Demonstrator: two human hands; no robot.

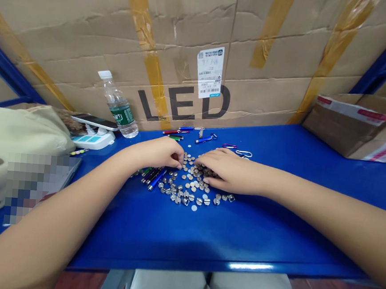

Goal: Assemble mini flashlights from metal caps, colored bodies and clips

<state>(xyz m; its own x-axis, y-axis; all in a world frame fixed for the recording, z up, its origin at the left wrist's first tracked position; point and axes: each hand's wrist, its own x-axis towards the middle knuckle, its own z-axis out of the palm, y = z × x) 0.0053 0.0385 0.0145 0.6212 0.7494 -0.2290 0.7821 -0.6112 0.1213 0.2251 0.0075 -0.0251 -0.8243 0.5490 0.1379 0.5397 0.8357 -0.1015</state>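
Note:
Many small round silver discs that look like button cells [193, 189] lie scattered on the blue table. Over the left side of this pile, my left hand [165, 153] has its fingertips curled together; whatever they may hold is hidden. My right hand [226, 169] rests palm down on the pile's right side, fingers stretched out, covering some discs. Small metal end caps [177, 196] are spread along the near side of the pile. Slim tubes in blue, black and green, like penlight bodies [155, 178], lie beneath and beside my left wrist.
At the back are more coloured penlights [205, 139] and carabiner clips [244, 154]. A water bottle [124, 112] stands beside a power strip [95, 139] with a phone [94, 121] on it. A pale bag [19, 144] is at left, a cardboard box [344, 129] at right.

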